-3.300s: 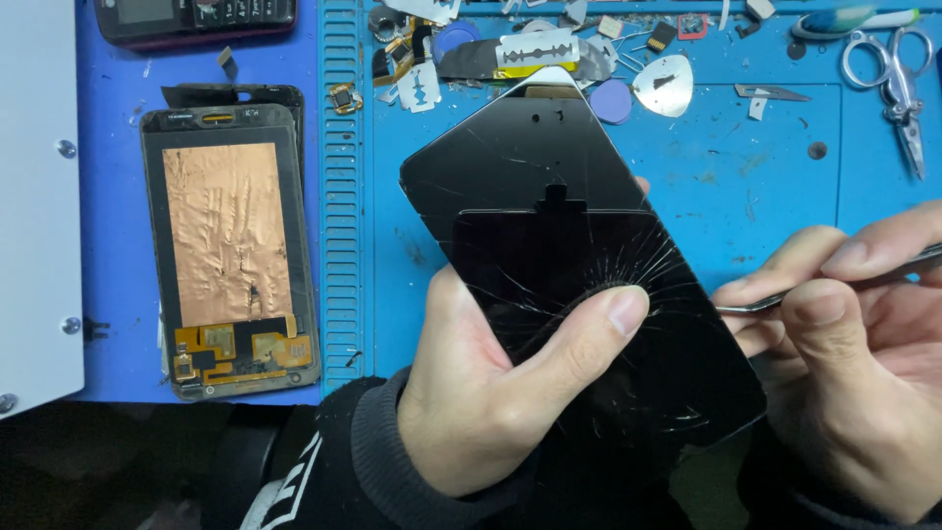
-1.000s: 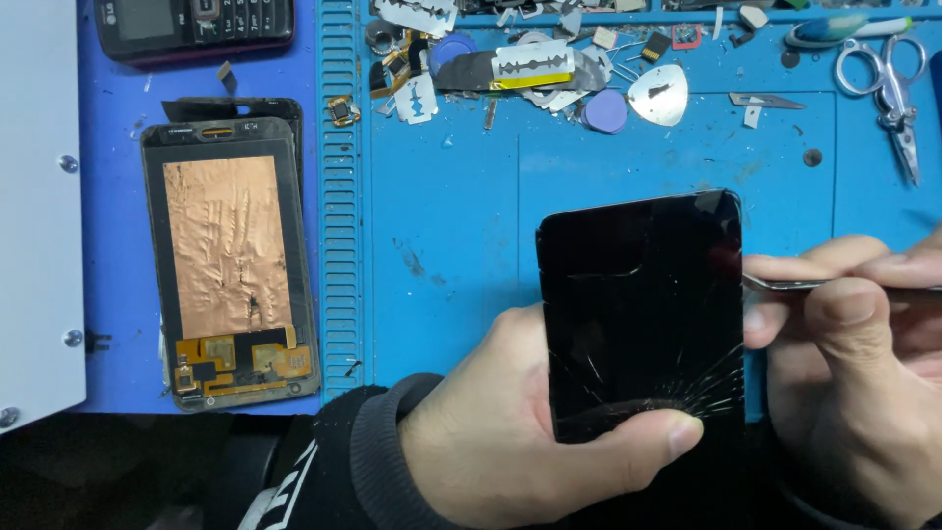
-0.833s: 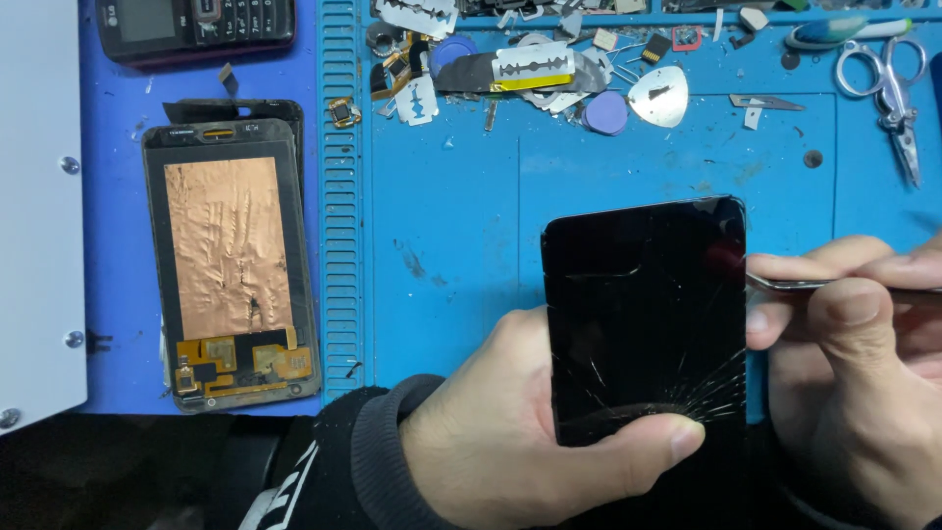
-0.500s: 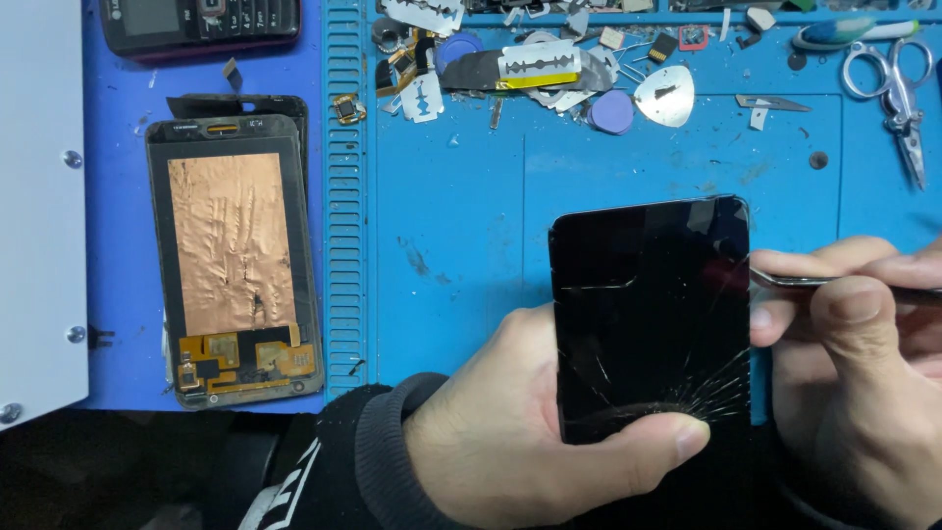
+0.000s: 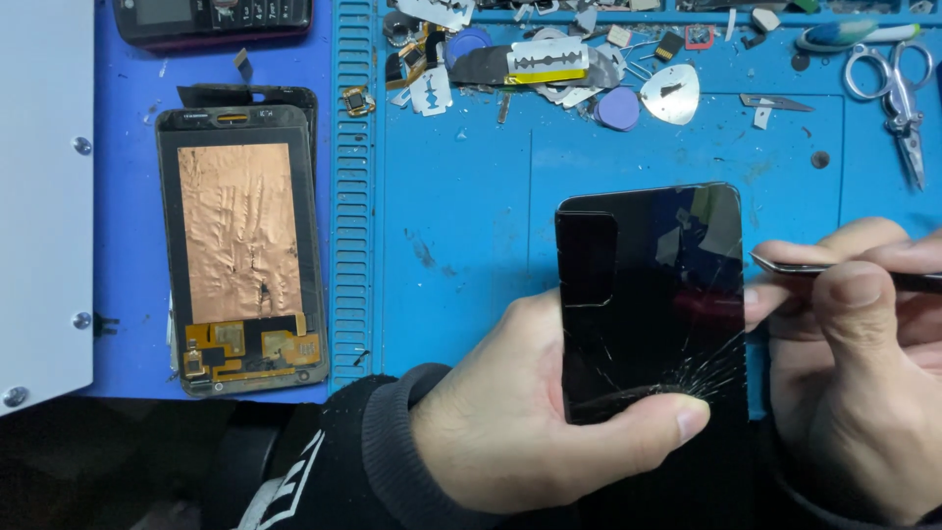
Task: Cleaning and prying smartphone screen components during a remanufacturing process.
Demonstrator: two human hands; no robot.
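Note:
My left hand (image 5: 535, 432) grips a black phone back panel (image 5: 653, 294) with cracked glass near its lower right corner; my thumb lies across its bottom edge. The panel stands upright over the blue work mat (image 5: 461, 245). My right hand (image 5: 859, 383) holds a thin metal tool (image 5: 795, 265), tweezers or a pry blade, whose tip touches the panel's right edge.
A disassembled phone frame (image 5: 240, 250) with copper foil lies at the left on the mat. Razor blades, picks and small parts (image 5: 549, 64) are scattered along the top. Scissors (image 5: 898, 93) sit at the top right. A dark keypad phone (image 5: 211, 15) is at the top left, a white panel (image 5: 39, 196) at the far left.
The cracked panel has been turned from a tilt to upright and shifted right. My right hand's tool has stayed at the panel's right edge.

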